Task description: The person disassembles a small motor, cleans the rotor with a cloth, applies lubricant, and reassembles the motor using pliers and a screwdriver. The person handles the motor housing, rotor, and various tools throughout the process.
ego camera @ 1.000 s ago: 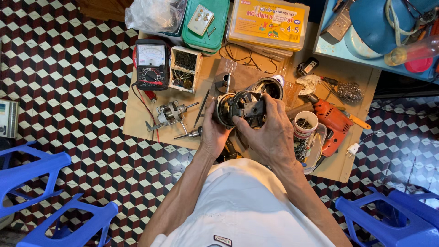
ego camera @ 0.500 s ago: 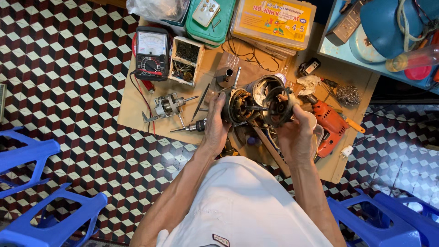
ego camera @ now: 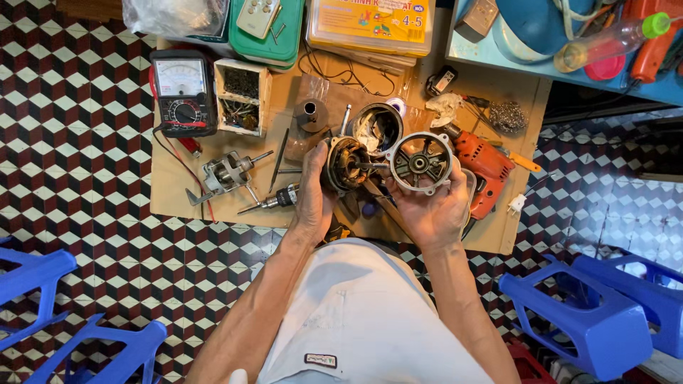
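1. Hands: left hand (ego camera: 315, 192) is wrapped around the motor body (ego camera: 346, 163), fingers clenched on its side so the open end with the copper windings and shaft faces right. Looks like a steadying grip.
2. Right hand (ego camera: 434, 210) grasps the round metal end cover (ego camera: 420, 162) by its rim from below, fingers curled round the edge, inner face with spokes and centre hub turned up toward the camera. Cover sits just right of the motor body, apart from it, not seated.
3. Both parts are held above the cardboard sheet (ego camera: 178, 195) that covers the tiled floor, mid-scene, close to the person's knees. I take the sheet for a work mat that keeps small parts from getting lost on the tiles.
4. Left of the hands: a second small motor with shaft (ego camera: 226, 173), a drill chuck piece (ego camera: 281, 198), loose rods.
5. Far left: analogue multimeter (ego camera: 183, 92) beside a small box of screws (ego camera: 242, 96).
6. Right: orange electric drill (ego camera: 484, 167) lying on the sheet, partly behind the right hand.
7. Far side: open metal can (ego camera: 376, 126), green plastic case (ego camera: 274, 32), yellow plastic box (ego camera: 370, 25).
8. Near corners: blue plastic stools (ego camera: 590, 313) on the floor either side.
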